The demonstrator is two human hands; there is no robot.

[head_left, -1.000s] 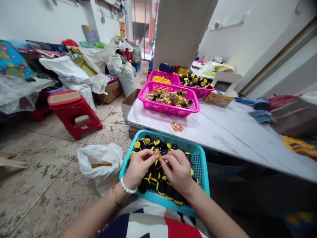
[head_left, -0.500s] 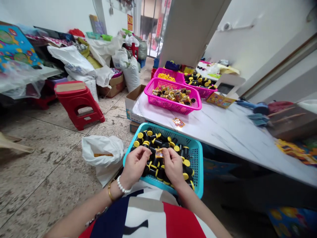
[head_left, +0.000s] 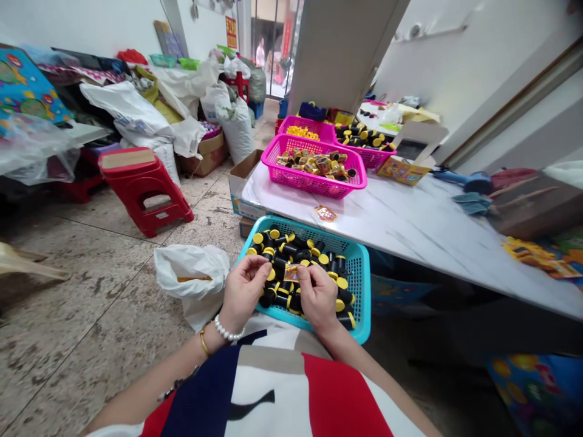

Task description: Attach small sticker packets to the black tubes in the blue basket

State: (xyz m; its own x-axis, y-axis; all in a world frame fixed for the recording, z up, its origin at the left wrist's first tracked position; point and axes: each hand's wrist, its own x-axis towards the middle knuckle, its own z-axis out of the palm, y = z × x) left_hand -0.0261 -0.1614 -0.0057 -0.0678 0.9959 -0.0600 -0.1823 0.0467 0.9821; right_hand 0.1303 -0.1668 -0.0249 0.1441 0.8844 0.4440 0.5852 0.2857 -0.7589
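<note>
My right hand [head_left: 319,296] pinches a small printed orange label [head_left: 291,273] between thumb and forefinger. To its left, my left hand [head_left: 246,288] is closed in a pinch, apart from the label; what its fingertips hold, if anything, is hidden. Both hands are over a turquoise basket [head_left: 363,285] full of black cylinders with yellow caps [head_left: 289,249]. On the white table [head_left: 387,224], past the basket's far rim, lies another printed orange label [head_left: 325,213].
A pink basket [head_left: 314,185] of cylinders in printed wraps stands on the table. More pink baskets with yellow pieces [head_left: 302,132] and black cylinders [head_left: 362,135] are behind it. A white sack [head_left: 194,267] stands left of the turquoise basket, near a red stool [head_left: 146,191].
My hands have moved slightly apart, and more of the label shows beyond my right fingertips. The view has shifted a little; the baskets appear higher in it.
</note>
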